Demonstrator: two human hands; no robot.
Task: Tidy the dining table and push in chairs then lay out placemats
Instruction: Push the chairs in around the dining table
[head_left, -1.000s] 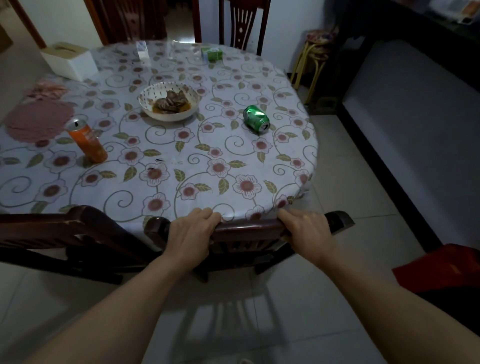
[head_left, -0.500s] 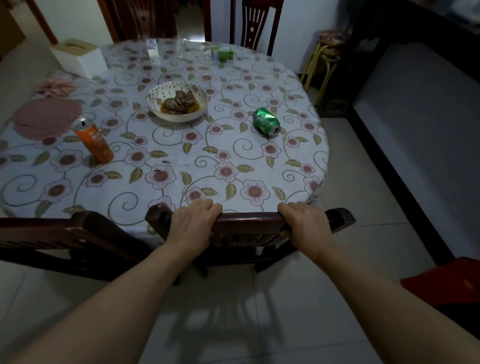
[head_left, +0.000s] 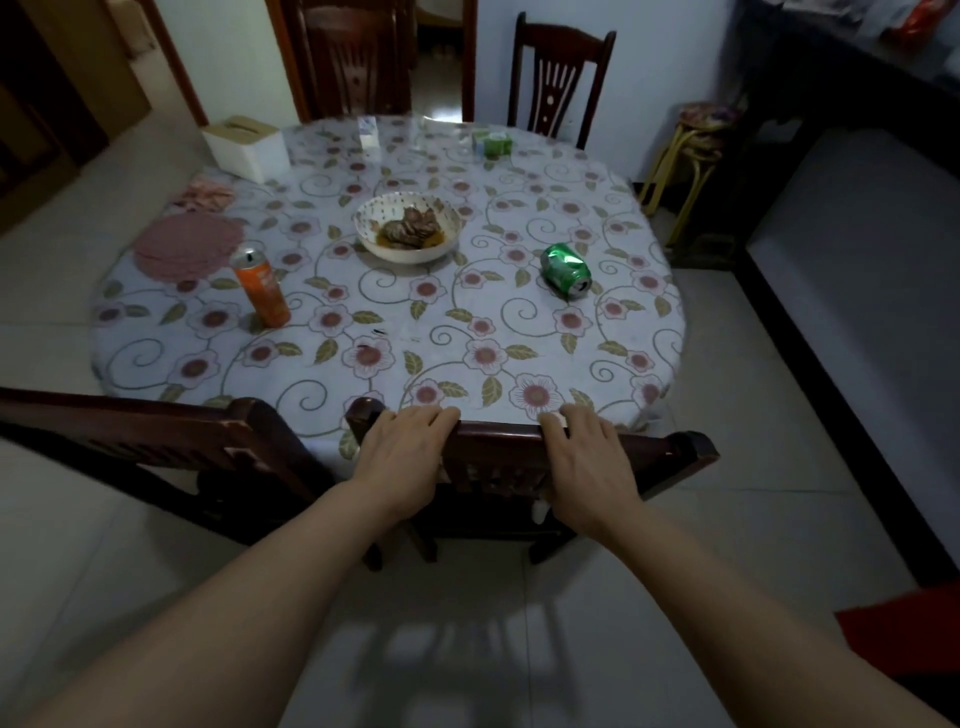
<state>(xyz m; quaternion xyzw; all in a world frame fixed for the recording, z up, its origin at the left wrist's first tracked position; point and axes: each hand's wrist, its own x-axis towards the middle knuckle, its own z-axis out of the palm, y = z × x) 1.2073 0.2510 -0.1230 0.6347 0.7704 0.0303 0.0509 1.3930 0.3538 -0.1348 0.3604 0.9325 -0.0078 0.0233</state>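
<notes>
- left hand (head_left: 402, 457) draped over the top rail of the chair (head_left: 498, 441) in front of me, fingers curled over the far edge; gripping it
- right hand (head_left: 589, 462) on the same rail, further right, fingers over the top; also gripping the chair
- chair back sits right against the near edge of the bench (head_left: 639, 364); seat is under the cloth as far as I can see; legs visible on the tiled floor below
- second chair (head_left: 156, 436) on my left, its top rail angled across the near-left bench edge; third chair (head_left: 558, 78) upright at the far side
- bench is round, floral cloth; on it: bowl (head_left: 408, 228) with dark food near centre; green can (head_left: 566, 270) lying on its side to the right of the bowl; orange can (head_left: 260, 286) upright to the left, opened top
- pink round placemats (head_left: 187, 244) lie stacked at the left edge, just behind the orange can; a crumpled pink thing beyond them, can't tell what
- white box (head_left: 247, 145) at far left; small green carton (head_left: 493, 143) at far side; both well apart from the bowl
</notes>
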